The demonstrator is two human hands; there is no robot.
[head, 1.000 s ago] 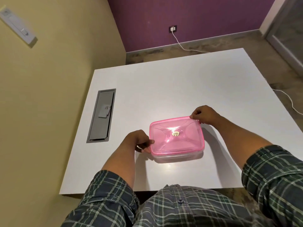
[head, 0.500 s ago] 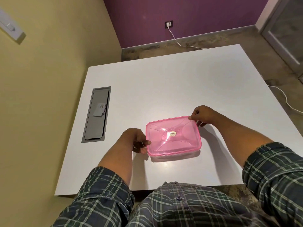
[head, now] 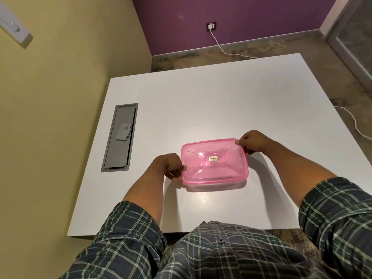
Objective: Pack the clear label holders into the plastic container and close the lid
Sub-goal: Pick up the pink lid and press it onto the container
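Gripping the lidded container, both hands; contents perhaps hidden.

I've got both arms reaching forward, forearms bare, plaid sleeves bunched back near the elbows. My left hand sits low and close in, knuckles up, fingers curled, thumb tip pressed forward in a pinch. My right hand is stretched farther out and higher, wrist bent slightly inward, fingertips drawn together in a light pinch with the thumb on top. The two hands are well apart, set diagonally from each other. My right forearm angles in from the right side, my left runs nearly straight ahead.
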